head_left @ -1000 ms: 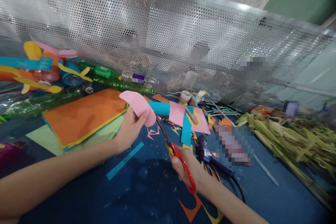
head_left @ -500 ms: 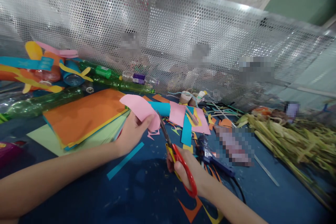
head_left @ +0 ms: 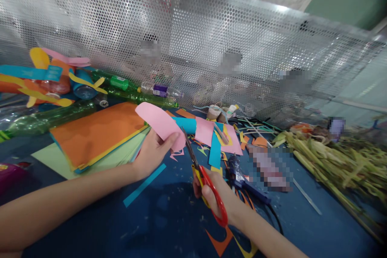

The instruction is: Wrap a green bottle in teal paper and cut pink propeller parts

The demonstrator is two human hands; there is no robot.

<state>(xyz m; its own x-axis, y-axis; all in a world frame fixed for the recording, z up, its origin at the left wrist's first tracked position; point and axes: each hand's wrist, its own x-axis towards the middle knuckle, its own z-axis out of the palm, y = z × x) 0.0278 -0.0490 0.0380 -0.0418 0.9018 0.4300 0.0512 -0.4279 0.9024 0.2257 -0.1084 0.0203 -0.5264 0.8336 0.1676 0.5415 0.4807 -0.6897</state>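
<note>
1. While the left hand [head_left: 152,153] has its fingers clamped on the pink paper piece [head_left: 157,119], thumb on the near face, that piece is raised over the bench [head_left: 169,225], its rounded far end standing free.
2. Right hand [head_left: 211,187]: fingers closed around the handles of the scissors [head_left: 215,201]. Blade tips lie beside the paper's right edge (contact cannot be confirmed from this view).
3. Judgement on handling: a smooth curve would call for steady blades, with the left hand turning the paper into them; its thumb, close to that edge, should stay clear of the cutting line.
4. Surroundings: blue strip [head_left: 144,185] and orange sheet [head_left: 96,133] near the left hand; glue gun [head_left: 252,189] beside the right.
</note>
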